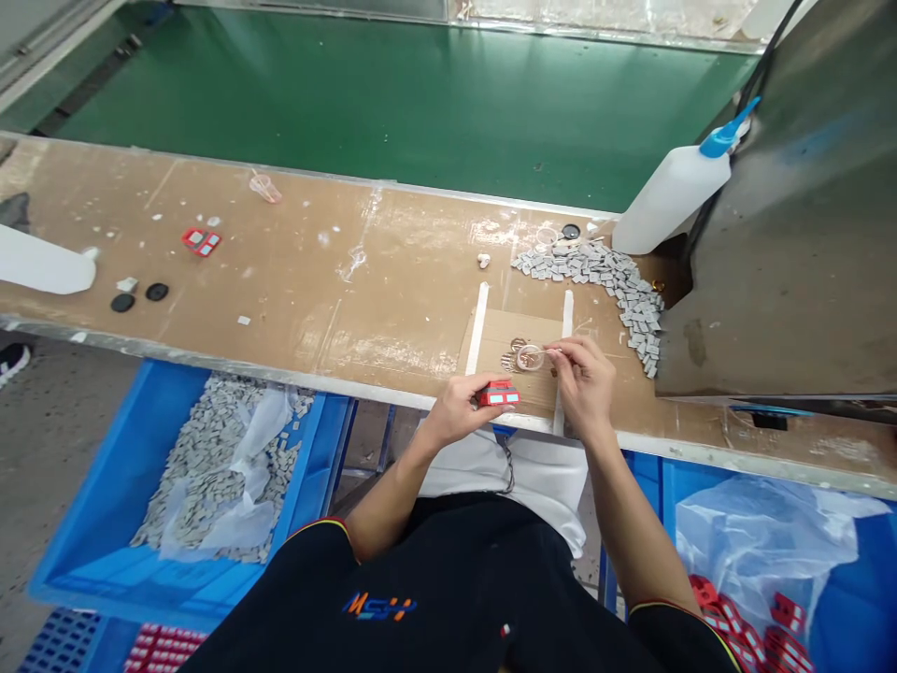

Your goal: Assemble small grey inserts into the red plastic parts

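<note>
With the small clear cup (530,357) as the clock's centre, the left hand (459,411) grips a red toy piece (499,393) at about seven o'clock, its pale panels facing the person. The right hand (585,381), between three and four o'clock, pinches a thin pale stick (545,351) in its closed fingertips; the stick reaches to the cup, though its tip is too small to make out. The cup sits on a cardboard sheet (525,322) on the bench (399,308). Between one and two o'clock spreads a heap of grey pieces (637,313), with a white bottle (673,196) beyond. Another red piece (202,241) lies well apart, between nine and ten. Blue bins hold grey pieces at eight (91,523) and red pieces between four and five (873,561).
</note>
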### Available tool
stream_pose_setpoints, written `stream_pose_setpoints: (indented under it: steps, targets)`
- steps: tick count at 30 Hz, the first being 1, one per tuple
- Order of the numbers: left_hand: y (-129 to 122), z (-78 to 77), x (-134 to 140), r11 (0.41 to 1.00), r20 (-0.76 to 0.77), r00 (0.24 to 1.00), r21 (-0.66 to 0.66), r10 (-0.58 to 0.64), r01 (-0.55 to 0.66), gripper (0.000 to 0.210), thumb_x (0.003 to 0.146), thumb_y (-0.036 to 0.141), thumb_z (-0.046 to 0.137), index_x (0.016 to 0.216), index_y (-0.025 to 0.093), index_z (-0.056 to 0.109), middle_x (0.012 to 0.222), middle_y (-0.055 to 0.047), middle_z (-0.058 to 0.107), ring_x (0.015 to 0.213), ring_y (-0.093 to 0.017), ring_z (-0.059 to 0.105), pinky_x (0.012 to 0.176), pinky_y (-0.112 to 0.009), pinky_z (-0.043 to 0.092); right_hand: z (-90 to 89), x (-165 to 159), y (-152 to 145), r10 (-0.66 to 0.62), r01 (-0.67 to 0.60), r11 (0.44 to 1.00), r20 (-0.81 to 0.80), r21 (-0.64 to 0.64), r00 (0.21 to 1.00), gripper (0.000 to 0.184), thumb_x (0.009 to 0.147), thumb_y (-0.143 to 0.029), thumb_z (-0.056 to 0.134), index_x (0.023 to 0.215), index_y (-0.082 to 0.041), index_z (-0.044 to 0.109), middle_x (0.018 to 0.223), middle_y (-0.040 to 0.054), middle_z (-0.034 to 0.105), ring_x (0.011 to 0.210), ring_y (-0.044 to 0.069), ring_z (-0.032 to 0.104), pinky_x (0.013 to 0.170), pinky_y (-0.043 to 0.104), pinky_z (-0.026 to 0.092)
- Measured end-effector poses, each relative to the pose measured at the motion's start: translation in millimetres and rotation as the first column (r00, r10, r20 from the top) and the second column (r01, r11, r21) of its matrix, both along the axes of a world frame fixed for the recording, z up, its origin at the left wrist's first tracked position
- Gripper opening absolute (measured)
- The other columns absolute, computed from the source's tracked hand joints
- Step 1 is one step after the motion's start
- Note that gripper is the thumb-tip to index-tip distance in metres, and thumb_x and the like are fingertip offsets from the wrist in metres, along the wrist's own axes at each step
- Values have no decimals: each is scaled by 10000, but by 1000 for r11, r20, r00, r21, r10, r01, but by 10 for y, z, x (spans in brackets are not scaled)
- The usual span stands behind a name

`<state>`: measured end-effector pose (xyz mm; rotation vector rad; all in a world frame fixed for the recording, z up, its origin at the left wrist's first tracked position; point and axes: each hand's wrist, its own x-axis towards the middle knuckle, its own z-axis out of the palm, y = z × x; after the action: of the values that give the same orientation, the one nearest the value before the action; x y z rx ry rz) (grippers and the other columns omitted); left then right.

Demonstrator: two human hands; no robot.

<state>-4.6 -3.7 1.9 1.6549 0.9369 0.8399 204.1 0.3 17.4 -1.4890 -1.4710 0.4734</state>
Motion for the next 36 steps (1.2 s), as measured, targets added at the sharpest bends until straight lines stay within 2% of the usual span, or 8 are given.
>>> stream_pose_setpoints:
  steps: [5, 10, 16, 26, 36]
  targets:
    - [-12, 4, 34, 996, 34, 999, -79, 33, -30, 349, 830, 376, 765, 1082, 141, 710, 970, -74, 779, 830, -167, 739, 747, -238, 603, -132, -30, -53, -130, 99, 989, -323, -108, 938, 347, 880, -516, 652, 866, -181, 740, 727, 34, 714, 658, 167, 644, 640, 308, 530]
    - [-11, -1, 40, 998, 2, 1000, -54, 25, -25, 312, 824, 375, 775, 1027, 142, 731, 930, -66, 777, 793, -160, 726, 739, -235, 598, -27, -90, -162, -154, 114, 986, -421, -118, 894, 370, 848, -554, 695, 851, -187, 736, 691, 27, 714, 631, 166, 664, 624, 304, 547]
    - [-14, -13, 46, 998, -7, 999, -46, 32, -32, 304, 825, 360, 770, 1040, 147, 736, 944, -59, 776, 811, -161, 727, 749, -236, 598, 164, -201, -377, -53, 27, 996, -317, -87, 947, 268, 900, -462, 674, 865, -209, 753, 807, 56, 769, 693, 187, 719, 688, 328, 591]
    - [-12, -8, 30, 1000, -35, 999, -27, 15, -16, 281, 825, 282, 766, 1067, 142, 739, 919, -58, 772, 785, -157, 710, 744, -229, 574, 94, -280, -396, 28, -39, 997, -173, -60, 985, 208, 910, -380, 652, 849, -219, 768, 815, 55, 786, 733, 210, 744, 707, 334, 598]
    - [-9, -9, 24, 1000, -17, 1000, -24, -10, 9, 262, 853, 312, 743, 1050, 140, 734, 945, -70, 773, 817, -170, 718, 741, -237, 571, 186, -278, -382, 104, -106, 994, 54, 34, 993, 210, 956, -337, 581, 861, -253, 748, 828, 40, 783, 768, 204, 745, 704, 320, 600]
